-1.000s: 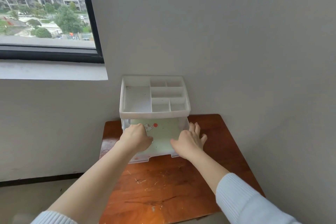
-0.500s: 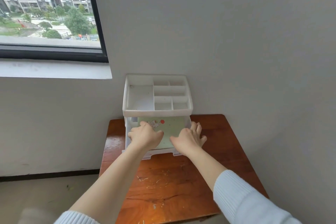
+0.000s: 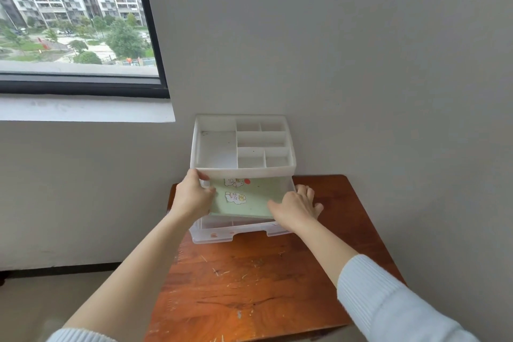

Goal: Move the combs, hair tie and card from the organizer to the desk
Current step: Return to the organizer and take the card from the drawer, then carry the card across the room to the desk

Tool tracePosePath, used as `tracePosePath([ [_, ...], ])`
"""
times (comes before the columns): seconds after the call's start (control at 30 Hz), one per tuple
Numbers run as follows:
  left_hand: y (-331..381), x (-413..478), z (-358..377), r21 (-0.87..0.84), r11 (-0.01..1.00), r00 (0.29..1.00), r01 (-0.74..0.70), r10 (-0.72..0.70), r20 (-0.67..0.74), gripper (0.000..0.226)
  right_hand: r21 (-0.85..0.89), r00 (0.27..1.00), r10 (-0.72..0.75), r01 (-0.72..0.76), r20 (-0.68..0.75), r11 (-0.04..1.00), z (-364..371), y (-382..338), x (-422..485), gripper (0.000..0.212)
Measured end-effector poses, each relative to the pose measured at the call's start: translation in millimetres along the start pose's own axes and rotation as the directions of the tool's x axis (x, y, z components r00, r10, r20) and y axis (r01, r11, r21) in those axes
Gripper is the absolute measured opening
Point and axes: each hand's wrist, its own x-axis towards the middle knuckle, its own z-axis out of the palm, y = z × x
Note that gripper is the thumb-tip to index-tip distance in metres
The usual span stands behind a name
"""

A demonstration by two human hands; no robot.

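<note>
Brown wood comes first: the desk (image 3: pixel 249 286) is scratched and bare at the front, so there is lots of room to put things down. No comb, hair tie or card lies on it yet.

A bit farther back, a clear plastic drawer (image 3: pixel 236 232) sticks out of the white organizer (image 3: pixel 241 144). A pale green card (image 3: pixel 249 200) with little cartoon pictures sits in it, and it looks tipped up a little at the front.

The left hand (image 3: pixel 191 197) is curled on the card's left edge. Its thumb is up near the organizer's top tray. The fingers seem to pinch the card, but I cannot be sure. The right hand (image 3: pixel 295 209) lies on the card's right front corner with its fingers close together and bent down over the drawer side. I cannot tell if it grips the card or the drawer.

I think the card is thin, light and a bit bendy. It may be smooth and slip. Holding both side edges and lifting it flat should work well.

At the very back, the top tray's boxes look bare. I cannot see any combs or hair tie. They could be under the card, or deeper in the drawer. The card's back part is hidden under the tray.
</note>
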Motion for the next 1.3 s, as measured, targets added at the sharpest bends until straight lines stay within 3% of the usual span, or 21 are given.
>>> tracePosePath([
  [0.1, -2.4, 1.6, -10.1, -0.183, 0.981, 0.998, 0.065, -0.061, 0.031, 0.028, 0.048, 1.000, 0.010, -0.011, 0.013, 0.999, -6.1, 1.1, 0.2, 0.055],
  [0.23, -1.8, -10.6, -25.7, -0.415, 0.884, 0.971, 0.217, -0.153, 0.182, 0.053, 0.135, 1.000, 0.004, -0.003, -0.009, 0.991, -20.0, 4.1, -4.1, 0.042],
  [0.37, -6.6, -35.6, -34.2, -0.448, 0.854, 0.951, 0.265, -0.156, 0.265, 0.060, 0.267, 1.000, -0.004, 0.004, 0.001, 0.964, -37.2, 15.3, -20.4, 0.030],
  [0.47, -19.0, -53.8, -37.3, -0.437, 0.860, 0.940, 0.262, -0.125, 0.317, 0.059, 0.370, 0.997, -0.078, 0.072, 0.000, 0.926, -47.0, 31.8, -41.2, 0.035],
  [0.57, -37.8, -67.7, -38.3, -0.359, 0.911, 0.930, 0.204, -0.066, 0.361, 0.044, 0.451, 0.981, -0.178, 0.194, -0.078, 0.871, -44.7, 54.2, -64.5, 0.031],
  [0.63, -50.2, -73.6, -34.6, -0.311, 0.934, 0.923, 0.175, -0.045, 0.383, 0.032, 0.559, 0.961, -0.269, 0.254, -0.056, 0.790, -37.5, 65.3, -73.4, 0.021],
  [0.73, -60.8, -74.2, -25.9, -0.279, 0.951, 0.935, 0.130, -0.024, 0.354, 0.016, 0.660, 0.928, -0.371, 0.264, 0.024, 0.703, -21.0, 70.1, -72.5, 0.008],
  [0.9, -61.6, -63.2, -17.2, -0.245, 0.970, 0.969, -0.001, 0.061, 0.239, 0.007, 0.679, 0.939, -0.339, 0.290, -0.063, 0.675, -7.1, 65.2, -50.3, 0.016],
  [1.07, -58.2, -35.5, -12.1, -0.232, 0.968, 0.985, -0.091, 0.122, 0.122, 0.005, 0.620, 0.938, -0.342, 0.303, -0.059, 0.724, -9.4, 52.9, -23.4, 0.022],
  [1.3, -52.2, 2.9, -6.3, -0.136, 0.973, 0.976, -0.186, 0.199, 0.088, 0.012, 0.453, 0.936, -0.350, 0.331, -0.045, 0.828, -13.6, 42.1, 13.1, 0.022],
])
